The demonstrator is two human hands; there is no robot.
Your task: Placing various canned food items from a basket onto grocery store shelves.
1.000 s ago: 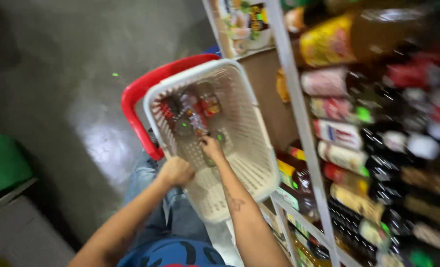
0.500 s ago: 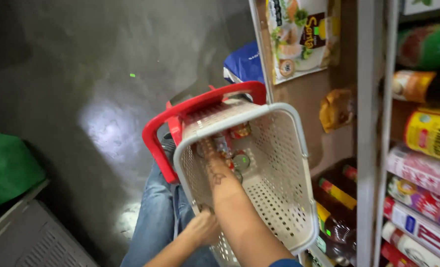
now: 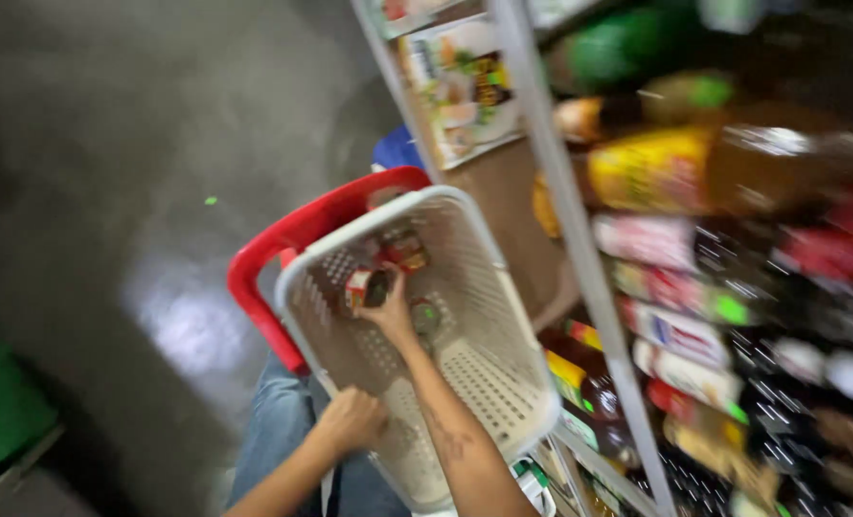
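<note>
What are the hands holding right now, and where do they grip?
The left hand grips the white basket by its near rim. The right hand is inside, on a small dark bottle; blur hides the exact grip.

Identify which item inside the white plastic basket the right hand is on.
The small dark bottle with a red label, at the right hand's fingertips. The green-capped item and the red-labelled one lie apart, untouched.

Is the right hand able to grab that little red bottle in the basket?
Probably yes. The right hand is already inside the basket, touching the bottle, with nothing between them.
</note>
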